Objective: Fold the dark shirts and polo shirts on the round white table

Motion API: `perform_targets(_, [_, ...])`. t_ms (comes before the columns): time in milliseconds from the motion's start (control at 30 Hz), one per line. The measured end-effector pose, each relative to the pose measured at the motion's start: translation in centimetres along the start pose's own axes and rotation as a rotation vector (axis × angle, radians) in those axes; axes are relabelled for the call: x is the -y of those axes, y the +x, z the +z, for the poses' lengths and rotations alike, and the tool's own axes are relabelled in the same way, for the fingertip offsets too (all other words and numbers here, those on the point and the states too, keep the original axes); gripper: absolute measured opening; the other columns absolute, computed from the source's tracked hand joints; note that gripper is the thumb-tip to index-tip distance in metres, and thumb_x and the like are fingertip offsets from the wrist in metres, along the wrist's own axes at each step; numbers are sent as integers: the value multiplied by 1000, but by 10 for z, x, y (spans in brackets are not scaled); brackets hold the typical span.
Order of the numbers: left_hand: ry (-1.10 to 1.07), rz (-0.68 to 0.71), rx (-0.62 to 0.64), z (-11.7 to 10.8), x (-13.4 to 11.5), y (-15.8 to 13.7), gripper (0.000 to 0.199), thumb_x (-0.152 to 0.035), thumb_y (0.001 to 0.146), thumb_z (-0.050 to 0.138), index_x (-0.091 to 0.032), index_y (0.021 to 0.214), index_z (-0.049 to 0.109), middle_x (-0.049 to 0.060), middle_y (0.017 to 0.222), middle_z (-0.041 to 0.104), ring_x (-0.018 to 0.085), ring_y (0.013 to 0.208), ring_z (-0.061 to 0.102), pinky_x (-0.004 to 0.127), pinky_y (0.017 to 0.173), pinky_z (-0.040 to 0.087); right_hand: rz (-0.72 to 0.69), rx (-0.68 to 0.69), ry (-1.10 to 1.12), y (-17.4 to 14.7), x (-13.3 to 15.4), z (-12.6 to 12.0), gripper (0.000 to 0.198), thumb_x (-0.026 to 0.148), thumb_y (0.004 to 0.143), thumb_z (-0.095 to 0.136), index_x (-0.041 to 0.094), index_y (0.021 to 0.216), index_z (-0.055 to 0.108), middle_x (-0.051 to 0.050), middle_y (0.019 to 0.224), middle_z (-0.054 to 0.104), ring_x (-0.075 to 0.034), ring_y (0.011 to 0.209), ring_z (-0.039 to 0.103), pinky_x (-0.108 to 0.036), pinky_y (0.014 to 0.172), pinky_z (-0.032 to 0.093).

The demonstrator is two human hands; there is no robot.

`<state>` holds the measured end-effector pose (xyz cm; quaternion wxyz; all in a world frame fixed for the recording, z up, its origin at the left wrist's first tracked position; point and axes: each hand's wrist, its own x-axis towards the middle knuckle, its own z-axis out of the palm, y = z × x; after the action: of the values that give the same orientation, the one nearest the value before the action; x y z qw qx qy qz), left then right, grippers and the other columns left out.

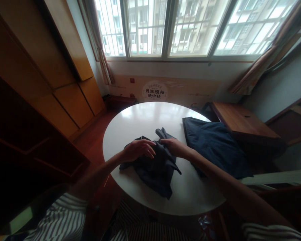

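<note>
A dark, crumpled cloth garment [157, 174] lies bunched on the white round table [190, 201]. My right hand [174, 147] is closed on a gathered fold of it, and a greyer flap stands up just beyond the fingers. From the left, my left hand [137, 149] reaches over the garment with its fingers apart and loosely bent, their tips at the cloth close to my right hand. A thin white strip shows behind the left hand. Right of my right forearm, a navy cloth garment [210, 140] is spread flat, hanging over the table's edge.
A wooden desk [240, 115] stands beyond the table at the right. Wooden cabinets [67, 107] line the left side. Barred windows [150, 30] with curtains [256, 73] at the sides are ahead, above a wall banner [125, 87] with Chinese characters.
</note>
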<state>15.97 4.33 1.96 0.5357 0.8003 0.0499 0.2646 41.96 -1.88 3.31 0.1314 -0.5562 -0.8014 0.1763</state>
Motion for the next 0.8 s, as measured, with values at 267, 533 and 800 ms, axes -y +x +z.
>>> perform_targets(267, [319, -415, -167, -51, 53, -3, 67, -47, 82, 73, -19, 139, 54, 15, 135, 61, 31, 125, 58, 46, 103, 49, 131, -78, -124, -30, 25, -9, 39, 24, 95, 49, 22, 131, 63, -3, 68, 66, -14, 55, 55, -25, 55, 35])
perform_targets(533, [227, -270, -266, -28, 32, 16, 32, -37, 88, 61, -13, 108, 68, 8, 102, 73, 23, 92, 68, 32, 80, 55, -80, -89, 74, -40, 76, 9, 36, 49, 94, 58, 16, 109, 58, 1, 61, 58, -16, 55, 55, -27, 58, 40])
perform_targets(800, [376, -192, -280, -20, -24, 24, 26, -36, 87, 63, -15, 102, 70, 1, 80, 69, 15, 72, 63, 22, 64, 47, 72, -448, 184, -22, 41, 9, 34, 46, 86, 60, 14, 97, 64, -13, 95, 63, -27, 85, 61, -40, 76, 50])
